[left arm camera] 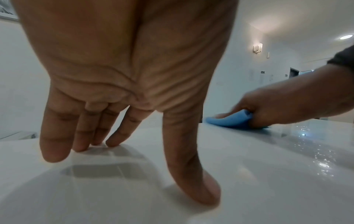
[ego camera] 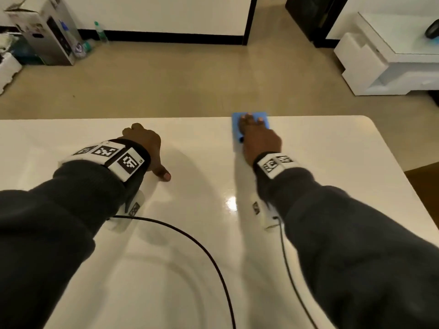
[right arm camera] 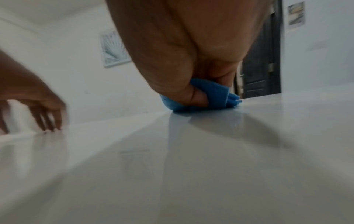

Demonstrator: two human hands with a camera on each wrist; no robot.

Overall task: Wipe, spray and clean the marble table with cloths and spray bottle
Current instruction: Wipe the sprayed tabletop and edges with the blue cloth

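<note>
Right hand [ego camera: 260, 141] flat-ish on a folded blue cleaning cloth [ego camera: 253, 119], fingers stretched forward over the top, thumb tucked against a bunched fold of it in the right wrist view, so pressing and holding the cloth at once. Cloth sitting right at the far edge of the glossy white marble table [ego camera: 190, 233], front corners about level with that edge, maybe slightly over it. Forearm in a dark sleeve [ego camera: 356, 233] reaching straight ahead, wrist low, marker band [ego camera: 275, 163] strapped on. Left hand [ego camera: 145, 148] off to the left of the cloth, well apart from it, holding nothing: fingertips [left arm camera: 55, 151] and thumb propped on the bare tabletop, fingers straight and loosely spread, palm lifted clear of the surface. Same dark sleeve and marker band on that arm. Black cables [ego camera: 202, 248] trailing from both wrists back across the table toward the near side. Wet shine and small droplets [left arm camera: 323, 165] on the surface near the cloth hand. Lots of bare tabletop to the right of the cloth up to the rounded far-right corner [ego camera: 370, 122], and plenty between the two hands. Beyond the far edge just beige floor [ego camera: 190, 79], a cardboard box [ego camera: 47, 32] far left, white low furniture [ego camera: 392, 55] far right.
</note>
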